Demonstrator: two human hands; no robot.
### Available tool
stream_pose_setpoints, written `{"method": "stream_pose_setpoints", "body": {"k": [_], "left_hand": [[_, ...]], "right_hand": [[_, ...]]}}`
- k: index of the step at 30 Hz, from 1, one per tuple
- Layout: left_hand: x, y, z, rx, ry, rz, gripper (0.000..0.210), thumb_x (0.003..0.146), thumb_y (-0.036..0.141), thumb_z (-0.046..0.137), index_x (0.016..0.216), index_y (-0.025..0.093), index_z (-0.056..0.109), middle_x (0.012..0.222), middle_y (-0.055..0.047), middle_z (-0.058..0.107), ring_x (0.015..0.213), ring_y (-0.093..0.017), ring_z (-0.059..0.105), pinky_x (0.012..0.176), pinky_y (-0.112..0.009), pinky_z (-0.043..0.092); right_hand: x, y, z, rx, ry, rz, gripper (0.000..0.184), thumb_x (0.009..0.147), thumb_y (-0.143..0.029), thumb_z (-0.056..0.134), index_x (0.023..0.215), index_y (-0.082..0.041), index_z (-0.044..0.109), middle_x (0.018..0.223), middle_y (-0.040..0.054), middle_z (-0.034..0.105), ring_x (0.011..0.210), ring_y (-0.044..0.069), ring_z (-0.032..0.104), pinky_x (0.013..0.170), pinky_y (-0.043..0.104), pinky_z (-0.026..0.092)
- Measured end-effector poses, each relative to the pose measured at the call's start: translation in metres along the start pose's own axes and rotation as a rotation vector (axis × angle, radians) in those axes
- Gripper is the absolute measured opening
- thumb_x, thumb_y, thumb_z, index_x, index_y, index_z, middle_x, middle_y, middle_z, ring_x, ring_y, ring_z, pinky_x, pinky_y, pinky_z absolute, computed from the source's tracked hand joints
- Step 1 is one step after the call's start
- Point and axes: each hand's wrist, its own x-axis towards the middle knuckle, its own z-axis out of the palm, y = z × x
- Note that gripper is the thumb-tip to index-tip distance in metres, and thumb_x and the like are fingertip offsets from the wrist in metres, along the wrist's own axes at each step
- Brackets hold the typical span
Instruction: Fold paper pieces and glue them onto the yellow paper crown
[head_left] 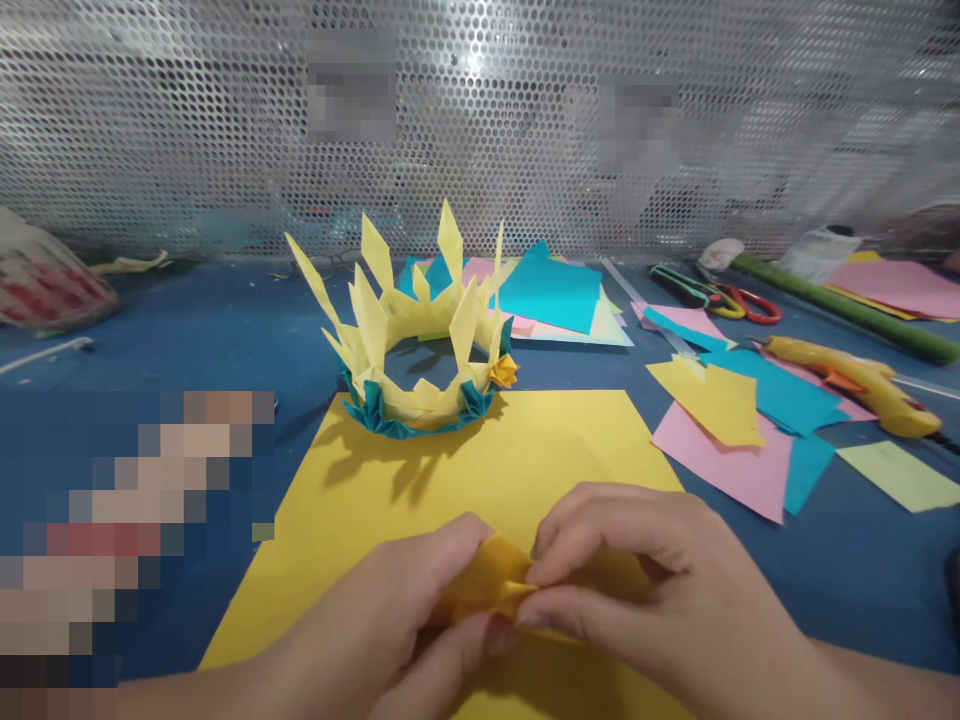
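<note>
Between my two hands is a small folded piece of yellow-orange paper (491,565). My left hand (405,600) is closed round its left side, thumb below and fingers partly hidden behind it. With thumb and forefinger, my right hand (637,570) pinches a corner of the same paper. Both hands are over a large yellow sheet (570,440). Beyond them stands a pale yellow paper crown (405,325) with tall pointed spikes, partly on the sheet's far edge. Folded teal paper pieces (409,428) run round its base, and an orange folded flower (504,371) sits at its right side.
Paper squares (750,455) lie scattered at right, near a yellow glue gun (855,375). Scissors (750,305) and a green stem-like rod (847,305) lie farther back. More coloured sheets (551,290) rest behind the crown. A perforated metal screen (480,130) borders the blue table (210,330).
</note>
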Motion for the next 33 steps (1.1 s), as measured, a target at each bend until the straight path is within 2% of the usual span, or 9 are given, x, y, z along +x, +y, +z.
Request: {"method": "stream_pose_setpoints", "body": {"k": [4,12,16,20,24,25,26,30,33], "left_hand": [[-0.001,-0.006,0.0,0.086,-0.059,-0.002,0.018,0.092,0.034,0.047,0.079,0.024,0.053,0.069,0.002,0.062,0.059,-0.015,0.056,0.052,-0.021,0.042],[0.001,-0.002,0.001,0.099,-0.103,-0.12,0.024,0.091,0.045,0.046,0.078,0.025,0.047,0.068,0.002,0.056,0.058,-0.016,0.051,0.05,-0.023,0.038],[0.002,-0.002,-0.001,0.022,-0.103,-0.021,0.022,0.093,0.041,0.041,0.079,0.025,0.049,0.07,0.001,0.063,0.062,-0.016,0.058,0.055,-0.021,0.044],[0.0,-0.005,-0.001,0.103,-0.065,0.055,0.021,0.095,0.034,0.041,0.08,0.024,0.052,0.074,0.0,0.069,0.063,-0.015,0.064,0.057,-0.018,0.048],[-0.003,-0.005,-0.001,0.274,0.013,0.106,0.027,0.097,0.033,0.04,0.08,0.023,0.058,0.07,0.0,0.069,0.058,-0.016,0.063,0.055,-0.02,0.047],[-0.004,-0.004,0.0,0.29,0.01,0.144,0.026,0.096,0.032,0.041,0.078,0.024,0.058,0.068,0.001,0.069,0.057,-0.015,0.062,0.054,-0.019,0.046],[-0.004,-0.003,0.0,0.303,-0.045,0.193,0.024,0.094,0.034,0.045,0.075,0.024,0.057,0.064,0.002,0.068,0.053,-0.014,0.06,0.051,-0.019,0.044],[-0.005,-0.003,0.002,0.347,0.001,0.21,0.022,0.096,0.031,0.048,0.079,0.024,0.059,0.064,0.004,0.067,0.052,-0.012,0.059,0.05,-0.017,0.043],[-0.002,-0.011,0.004,0.362,0.007,0.291,0.026,0.097,0.038,0.05,0.077,0.025,0.059,0.062,0.005,0.065,0.051,-0.012,0.057,0.052,-0.018,0.043]], "right_hand": [[-0.001,-0.001,0.002,-0.015,0.014,0.03,0.015,0.07,-0.011,0.082,0.063,-0.022,0.074,0.065,-0.0038,0.075,0.06,0.009,0.068,0.06,0.013,0.053],[-0.001,0.001,0.005,0.018,0.013,0.186,0.01,0.071,-0.015,0.075,0.071,-0.023,0.069,0.065,-0.0047,0.071,0.061,0.011,0.065,0.057,0.018,0.052],[0.0,0.001,0.007,0.059,0.015,0.193,0.009,0.072,-0.018,0.076,0.08,-0.023,0.075,0.068,-0.0031,0.073,0.063,0.012,0.068,0.062,0.02,0.055],[0.0,0.002,0.009,0.094,-0.01,0.173,0.005,0.074,-0.02,0.074,0.079,-0.022,0.075,0.067,-0.0014,0.074,0.061,0.013,0.068,0.059,0.019,0.055],[-0.003,0.002,0.007,0.071,-0.067,0.124,0.008,0.08,-0.025,0.072,0.076,-0.02,0.069,0.066,-0.0008,0.072,0.059,0.011,0.066,0.055,0.016,0.051],[-0.004,0.002,0.007,0.04,-0.088,0.093,0.009,0.082,-0.025,0.07,0.076,-0.019,0.067,0.066,-0.001,0.071,0.059,0.011,0.064,0.054,0.015,0.05],[-0.005,0.001,0.006,-0.003,-0.11,0.055,0.009,0.084,-0.024,0.067,0.077,-0.02,0.065,0.065,-0.0016,0.07,0.057,0.01,0.062,0.052,0.014,0.048],[-0.01,0.002,0.005,-0.13,-0.174,-0.054,0.01,0.09,-0.02,0.057,0.08,-0.021,0.058,0.062,-0.0053,0.059,0.05,0.006,0.049,0.045,0.013,0.038],[-0.01,0.004,0.005,-0.103,-0.187,-0.078,0.012,0.088,-0.016,0.058,0.078,-0.021,0.055,0.063,-0.0069,0.055,0.051,0.005,0.048,0.046,0.011,0.037]]}}
